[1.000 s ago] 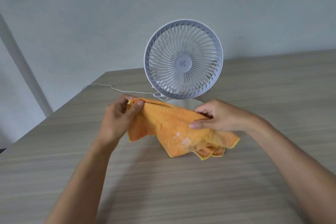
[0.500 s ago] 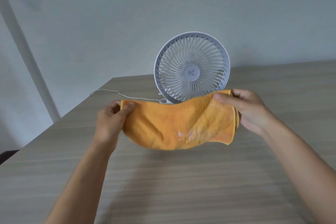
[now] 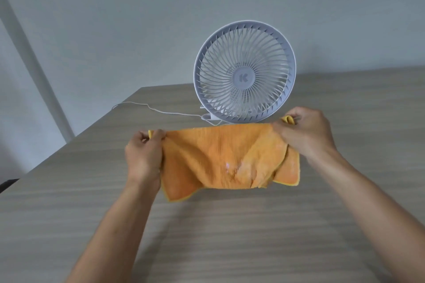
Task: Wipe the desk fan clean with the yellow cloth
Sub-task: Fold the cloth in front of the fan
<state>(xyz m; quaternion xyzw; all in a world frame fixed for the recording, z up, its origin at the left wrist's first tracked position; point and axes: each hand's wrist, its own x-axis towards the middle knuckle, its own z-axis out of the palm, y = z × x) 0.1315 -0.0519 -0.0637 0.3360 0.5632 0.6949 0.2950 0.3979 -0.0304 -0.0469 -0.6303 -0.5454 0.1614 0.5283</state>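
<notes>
A white desk fan [image 3: 244, 71] with a round grille stands upright on the wooden table, facing me. In front of it, above the table, the yellow-orange cloth [image 3: 220, 156] is stretched out between both hands and hides the fan's base. My left hand [image 3: 143, 154] pinches its upper left corner. My right hand [image 3: 305, 132] grips its upper right corner, just below the fan's lower right rim. The cloth hangs loosely with a pale spot near its middle.
The wooden table [image 3: 207, 236] extends toward me and to the right; its left edge runs diagonally. A thin white cable [image 3: 151, 107] trails left from the fan to the table's edge. A grey wall is behind, with a pale vertical post [image 3: 34, 71] at left.
Both hands have pulled the bunched cloth apart until it is spread taut between them, and the right hand has shifted right and up. The fan sits lower and further right in view.
</notes>
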